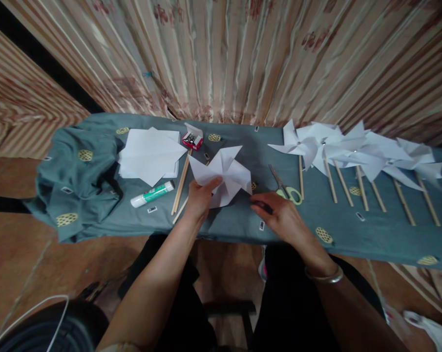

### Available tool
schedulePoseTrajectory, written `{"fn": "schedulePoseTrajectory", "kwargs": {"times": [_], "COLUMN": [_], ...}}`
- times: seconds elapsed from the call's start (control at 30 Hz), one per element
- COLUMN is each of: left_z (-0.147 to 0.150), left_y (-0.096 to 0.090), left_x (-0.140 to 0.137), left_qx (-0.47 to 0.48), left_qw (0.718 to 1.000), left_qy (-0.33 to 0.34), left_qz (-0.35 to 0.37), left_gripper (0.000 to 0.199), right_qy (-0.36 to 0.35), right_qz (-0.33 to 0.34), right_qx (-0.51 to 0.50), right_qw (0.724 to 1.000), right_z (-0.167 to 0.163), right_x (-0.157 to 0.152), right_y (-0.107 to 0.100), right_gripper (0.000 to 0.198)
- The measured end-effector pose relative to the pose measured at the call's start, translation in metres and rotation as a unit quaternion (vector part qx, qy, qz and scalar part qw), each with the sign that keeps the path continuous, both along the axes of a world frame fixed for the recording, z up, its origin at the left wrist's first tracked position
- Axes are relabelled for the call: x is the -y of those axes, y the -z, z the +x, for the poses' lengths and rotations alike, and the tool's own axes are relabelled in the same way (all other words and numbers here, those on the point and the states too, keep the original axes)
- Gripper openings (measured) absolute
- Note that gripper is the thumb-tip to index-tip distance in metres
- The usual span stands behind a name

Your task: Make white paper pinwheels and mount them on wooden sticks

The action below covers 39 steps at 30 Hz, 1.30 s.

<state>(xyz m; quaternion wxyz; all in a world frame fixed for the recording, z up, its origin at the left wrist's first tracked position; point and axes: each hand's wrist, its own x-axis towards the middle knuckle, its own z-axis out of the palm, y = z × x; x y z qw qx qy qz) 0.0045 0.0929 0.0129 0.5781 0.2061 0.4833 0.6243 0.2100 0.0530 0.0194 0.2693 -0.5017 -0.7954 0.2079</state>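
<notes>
Green cloth (228,224): paper pinwheel (231,173) in pinching left hand (200,199), beside right hand (282,216) around dark object (263,206).

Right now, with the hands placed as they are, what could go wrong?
The red box stands open beside the paper stack; a knock might spill its small shiny pieces. The left hand has its thumb on the white pinwheel, so too firm a press could crease its blades. The scissors lie close to the right hand, which might brush them.
</notes>
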Motion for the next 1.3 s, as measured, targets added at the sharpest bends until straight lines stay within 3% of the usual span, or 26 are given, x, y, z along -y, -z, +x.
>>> {"fn": "schedulePoseTrajectory", "kwargs": {"times": [0.27, 0.53, 0.77, 0.9, 1.0, 1.1, 1.2, 1.3], "left_z": [0.0, 0.0, 0.001, 0.002, 0.002, 0.004, 0.008, 0.014], "left_y": [-0.004, -0.001, -0.003, -0.002, -0.003, -0.005, -0.007, -0.008], "left_x": [0.0, 0.0, 0.002, 0.003, 0.005, 0.008, 0.012, 0.015], "left_qx": [0.0, -0.001, 0.003, 0.003, -0.002, -0.025, -0.043, -0.063], "left_qw": [1.0, 1.0, 1.0, 1.0, 1.0, 0.999, 0.998, 0.997], "left_qy": [0.002, 0.003, 0.01, 0.016, 0.019, 0.025, 0.036, 0.043], "left_qz": [-0.017, -0.007, -0.011, -0.01, -0.011, -0.013, -0.006, 0.004], "left_gripper": [0.035, 0.035, 0.035, 0.033, 0.033, 0.033, 0.03, 0.025], "right_qy": [-0.019, -0.025, -0.056, -0.055, -0.042, 0.017, 0.071, 0.074], "right_qz": [0.012, 0.008, 0.065, 0.063, 0.043, -0.015, -0.068, -0.092], "right_qx": [0.002, 0.015, 0.1, 0.14, 0.097, -0.003, -0.108, -0.191], "right_qw": [1.0, 1.0, 0.991, 0.987, 0.993, 1.0, 0.989, 0.974], "right_z": [0.001, 0.002, -0.005, -0.009, -0.007, -0.003, -0.001, -0.005], "right_x": [-0.003, 0.0, 0.006, 0.009, 0.01, 0.009, 0.005, 0.001], "right_y": [0.002, 0.003, -0.003, -0.006, -0.012, -0.022, -0.028, -0.031], "right_gripper": [0.022, 0.014, 0.018, 0.022, 0.022, 0.017, 0.016, 0.015]}}
